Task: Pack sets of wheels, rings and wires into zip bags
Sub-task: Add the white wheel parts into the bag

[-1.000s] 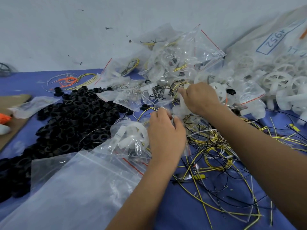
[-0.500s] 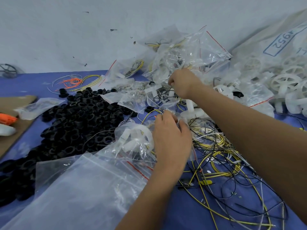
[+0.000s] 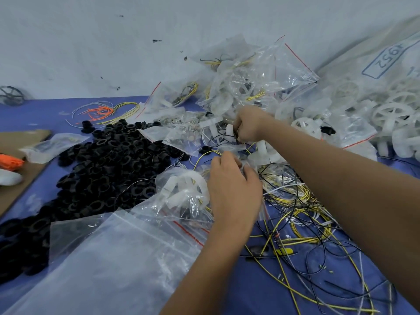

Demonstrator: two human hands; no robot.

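Both hands work at the middle of a cluttered blue table [image 3: 261, 289]. Left hand [image 3: 234, 187], fingers curled, grips the mouth of a small zip bag [image 3: 181, 196] that lies just left of it; a white wheel [image 3: 188, 187] shows through the clear plastic, with a bit of yellow wire beside it. Right hand [image 3: 248, 125], farther back, is closed around a thin bundle of black and yellow wires [image 3: 229, 135], next to a white plastic hub standing among loose parts; exactly how many strands it pinches cannot be told.

Loose wires [image 3: 302, 214], yellow, black and white, sprawl in a tangle under and right of the right forearm. A heap of black rings [image 3: 109, 164] fills the table's left half, touching the gripped bag's edge. White wheels [image 3: 391, 114] are piled at far right, partly under a large sack marked 1952 [image 3: 384, 57]. Packed bags [image 3: 245, 80] with red seal lines are stacked against the white wall [image 3: 91, 42], beyond the right hand. A stack of empty bags [image 3: 109, 264] lies at front left, overlapping the ring heap.

Orange, white and yellow wires [image 3: 106, 111] curl near the wall at left. A cardboard sheet [image 3: 20, 155] sits at the left edge with an orange object [image 3: 10, 162] on it.
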